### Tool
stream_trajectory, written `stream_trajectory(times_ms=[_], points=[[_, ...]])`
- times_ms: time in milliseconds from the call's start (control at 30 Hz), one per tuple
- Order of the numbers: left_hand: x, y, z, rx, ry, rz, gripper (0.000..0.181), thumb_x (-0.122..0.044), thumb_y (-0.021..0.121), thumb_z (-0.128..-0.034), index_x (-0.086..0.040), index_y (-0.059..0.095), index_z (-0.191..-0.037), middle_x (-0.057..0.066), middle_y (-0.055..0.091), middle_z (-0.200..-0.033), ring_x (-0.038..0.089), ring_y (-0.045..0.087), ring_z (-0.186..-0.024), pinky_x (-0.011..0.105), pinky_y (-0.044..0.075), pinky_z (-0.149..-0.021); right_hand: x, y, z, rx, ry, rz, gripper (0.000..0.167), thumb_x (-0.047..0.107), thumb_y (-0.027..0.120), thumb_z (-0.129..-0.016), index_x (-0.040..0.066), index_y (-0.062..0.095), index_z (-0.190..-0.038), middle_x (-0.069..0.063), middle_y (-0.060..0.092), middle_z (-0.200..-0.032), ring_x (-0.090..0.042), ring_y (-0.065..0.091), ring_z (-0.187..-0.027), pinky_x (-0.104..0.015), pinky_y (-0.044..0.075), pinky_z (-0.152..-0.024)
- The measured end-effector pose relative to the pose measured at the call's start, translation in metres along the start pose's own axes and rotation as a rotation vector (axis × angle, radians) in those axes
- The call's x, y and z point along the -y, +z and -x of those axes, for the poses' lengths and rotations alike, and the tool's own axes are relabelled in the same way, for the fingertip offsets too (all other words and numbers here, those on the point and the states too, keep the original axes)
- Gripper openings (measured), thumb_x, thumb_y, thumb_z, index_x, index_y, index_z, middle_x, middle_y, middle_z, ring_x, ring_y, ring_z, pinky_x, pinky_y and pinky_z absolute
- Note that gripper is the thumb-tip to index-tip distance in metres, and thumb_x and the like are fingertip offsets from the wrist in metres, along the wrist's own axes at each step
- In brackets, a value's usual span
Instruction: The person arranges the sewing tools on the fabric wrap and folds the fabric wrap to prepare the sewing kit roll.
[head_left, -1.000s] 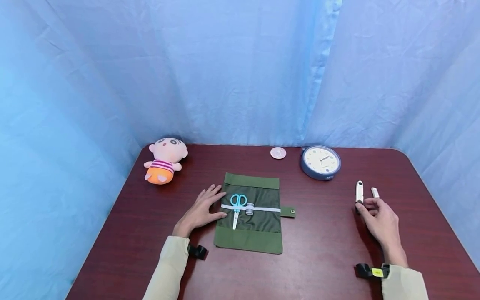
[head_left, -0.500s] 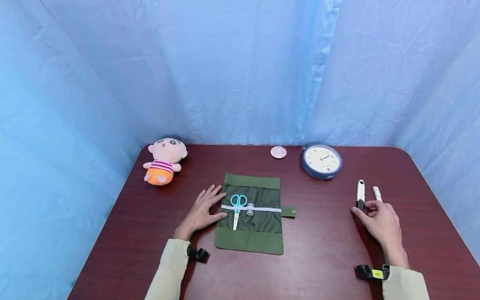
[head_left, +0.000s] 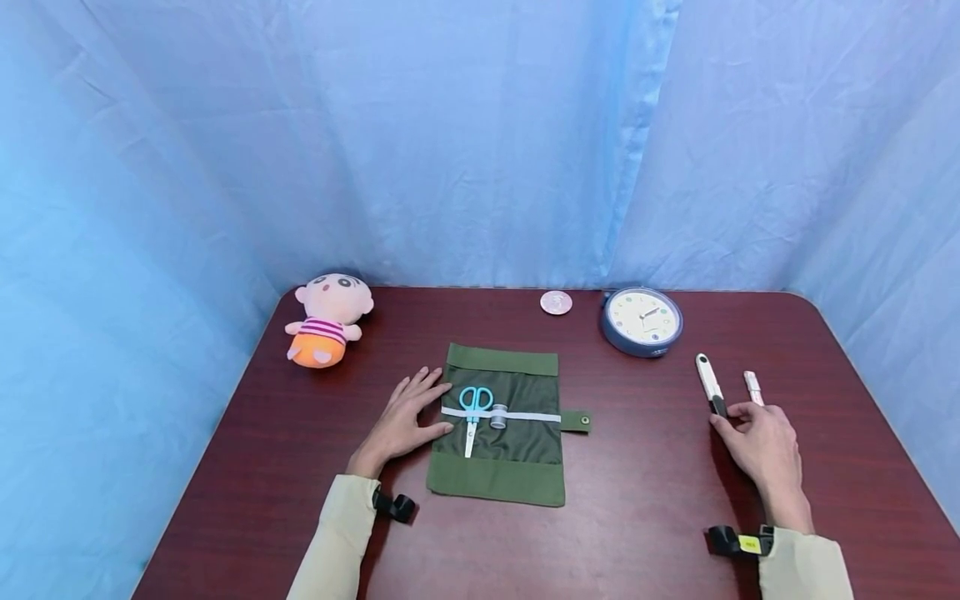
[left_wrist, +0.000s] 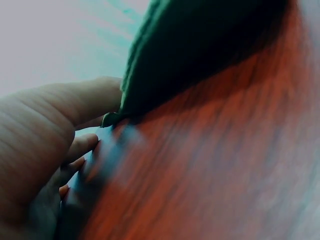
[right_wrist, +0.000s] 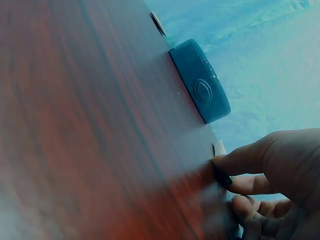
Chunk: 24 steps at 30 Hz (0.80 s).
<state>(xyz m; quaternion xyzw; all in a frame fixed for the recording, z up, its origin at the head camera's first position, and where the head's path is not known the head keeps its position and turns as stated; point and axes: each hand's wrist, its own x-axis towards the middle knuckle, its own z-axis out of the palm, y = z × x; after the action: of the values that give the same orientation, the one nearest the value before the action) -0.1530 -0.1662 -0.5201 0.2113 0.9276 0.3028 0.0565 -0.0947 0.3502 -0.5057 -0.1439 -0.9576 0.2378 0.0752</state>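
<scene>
Two hands, head view: left of centre, the left hand (head_left: 400,421) lies spread against a green sewing roll (head_left: 495,482), apparently steadying it; at right, the right hand (head_left: 767,446) pinches a white-and-black cutter-like tool (head_left: 708,380). Left wrist view: thumb (left_wrist: 95,98) touching the roll, left. Right wrist view: pinch, lower right.

Plush doll (head_left: 326,327), striped top and orange shorts, back left of the dark red surface (head_left: 637,492). Pale pink disc (head_left: 556,302) near the back edge, left of a round blue clock (head_left: 642,322). Light-blue curtain (head_left: 465,142) behind.
</scene>
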Motion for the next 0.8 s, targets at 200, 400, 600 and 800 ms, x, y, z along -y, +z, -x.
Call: stream_trajectory(times_ms=[200, 400, 600, 800], points=[[0.0, 0.0, -0.001, 0.001, 0.002, -0.002, 0.067, -0.034, 0.076, -0.0873, -0.011, 0.054, -0.146, 0.013, 0.036, -0.163, 0.034, 0.021, -0.156, 0.058, 0.013, -0.127, -0.003, 0.0, -0.001, -0.011, -0.008, -0.002, 0.03, 0.023, 0.068, -0.091, -0.005, 0.071, -0.1, -0.027, 0.061, -0.098, -0.04, 0.055, -0.089, -0.052, 0.042, -0.069], [0.0, 0.001, -0.001, 0.008, -0.008, 0.007, 0.067, -0.034, 0.076, -0.0876, -0.012, 0.053, -0.146, 0.012, 0.035, -0.163, 0.034, 0.02, -0.157, 0.058, 0.012, -0.127, -0.006, -0.001, -0.004, -0.024, -0.022, -0.011, 0.027, 0.021, 0.069, -0.09, -0.005, 0.073, -0.096, -0.027, 0.069, -0.093, -0.04, 0.06, -0.086, -0.052, 0.042, -0.07], [0.001, 0.001, 0.0, 0.0, -0.002, 0.014, 0.067, -0.034, 0.076, -0.0874, -0.011, 0.053, -0.146, 0.013, 0.036, -0.163, 0.034, 0.02, -0.157, 0.058, 0.013, -0.127, -0.008, -0.003, -0.006, -0.037, -0.025, -0.02, 0.027, 0.019, 0.068, -0.09, -0.006, 0.072, -0.097, -0.023, 0.074, -0.082, -0.028, 0.065, -0.069, -0.048, 0.041, -0.072], [0.001, 0.001, 0.0, -0.005, 0.002, 0.001, 0.067, -0.034, 0.076, -0.0873, -0.011, 0.053, -0.146, 0.013, 0.036, -0.163, 0.034, 0.021, -0.156, 0.058, 0.013, -0.127, -0.011, -0.01, -0.004, -0.045, 0.032, -0.089, 0.032, 0.022, 0.066, -0.093, -0.007, 0.071, -0.105, -0.025, 0.075, -0.087, 0.024, 0.036, -0.061, -0.049, 0.037, -0.081]])
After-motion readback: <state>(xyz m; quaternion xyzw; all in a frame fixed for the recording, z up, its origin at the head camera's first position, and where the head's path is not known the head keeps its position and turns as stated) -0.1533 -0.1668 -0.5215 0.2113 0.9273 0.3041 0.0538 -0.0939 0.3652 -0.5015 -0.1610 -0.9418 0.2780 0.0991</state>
